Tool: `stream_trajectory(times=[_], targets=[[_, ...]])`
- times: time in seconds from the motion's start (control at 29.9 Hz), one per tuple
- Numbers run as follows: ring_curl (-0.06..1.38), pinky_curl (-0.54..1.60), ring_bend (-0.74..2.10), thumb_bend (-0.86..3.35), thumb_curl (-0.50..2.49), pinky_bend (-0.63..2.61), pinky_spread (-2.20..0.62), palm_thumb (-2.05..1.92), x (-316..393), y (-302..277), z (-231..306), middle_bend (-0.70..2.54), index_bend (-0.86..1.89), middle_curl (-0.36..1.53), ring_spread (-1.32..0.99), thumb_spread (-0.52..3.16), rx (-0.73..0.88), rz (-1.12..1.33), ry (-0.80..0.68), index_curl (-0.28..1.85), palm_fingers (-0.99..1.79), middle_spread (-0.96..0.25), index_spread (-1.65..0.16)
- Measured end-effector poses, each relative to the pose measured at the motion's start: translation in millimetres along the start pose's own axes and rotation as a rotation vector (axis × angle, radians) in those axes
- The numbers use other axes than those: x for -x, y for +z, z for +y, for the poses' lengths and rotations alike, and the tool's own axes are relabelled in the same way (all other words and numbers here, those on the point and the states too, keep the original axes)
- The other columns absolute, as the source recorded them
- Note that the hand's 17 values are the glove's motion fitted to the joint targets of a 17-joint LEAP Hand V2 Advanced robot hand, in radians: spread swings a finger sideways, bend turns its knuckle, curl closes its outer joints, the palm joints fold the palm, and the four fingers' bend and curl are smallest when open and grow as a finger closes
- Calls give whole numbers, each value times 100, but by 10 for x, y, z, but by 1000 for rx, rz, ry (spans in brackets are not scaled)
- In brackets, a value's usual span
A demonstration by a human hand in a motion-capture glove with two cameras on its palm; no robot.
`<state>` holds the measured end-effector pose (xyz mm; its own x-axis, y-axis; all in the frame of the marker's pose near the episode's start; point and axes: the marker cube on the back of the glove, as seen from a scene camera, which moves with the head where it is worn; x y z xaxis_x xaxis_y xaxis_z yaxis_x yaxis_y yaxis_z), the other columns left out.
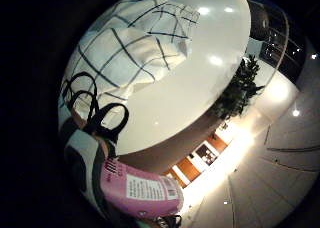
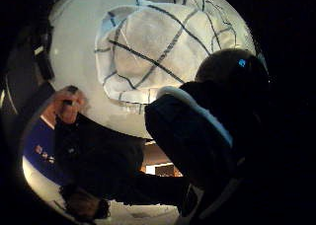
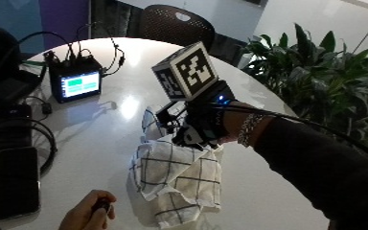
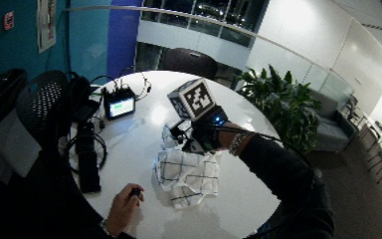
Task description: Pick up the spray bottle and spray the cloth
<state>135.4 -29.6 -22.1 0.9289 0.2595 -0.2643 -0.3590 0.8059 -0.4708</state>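
My hand [image 3: 200,125] grips the pink spray bottle [image 1: 142,190] above the checked cloth [image 3: 178,179] on the desk [image 3: 107,129]; if my aim drifts, I'd likely wet the desk instead.

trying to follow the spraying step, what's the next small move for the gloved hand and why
Probably squeeze the trigger. The gloved right hand already holds the pink-labelled spray bottle above the checked cloth on the white table, so the pickup looks done. Which way the nozzle points is hidden.
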Motion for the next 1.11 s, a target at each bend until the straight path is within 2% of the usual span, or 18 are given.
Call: stream_trajectory(times=[0.2,0.57,0.87,1.11], targets=[[44,38,72,-1,17,41,-28,30,-50,-91,9,64,44,49,-16,130,-44,-67,-20,58,142,-17,-23],[44,38,72,-1,17,41,-27,31,134,-727,8,64,42,49,-16,130,-367,-426,-234,59,142,-17,-23],[44,38,72,-1,17,42,-26,30,448,-1070,-233,64,41,49,-15,130,-792,-909,-487,59,142,-17,-23],[44,38,72,-1,17,41,-26,29,780,-1114,-449,64,41,49,-14,130,-1152,-1284,-653,59,141,-17,-23]])
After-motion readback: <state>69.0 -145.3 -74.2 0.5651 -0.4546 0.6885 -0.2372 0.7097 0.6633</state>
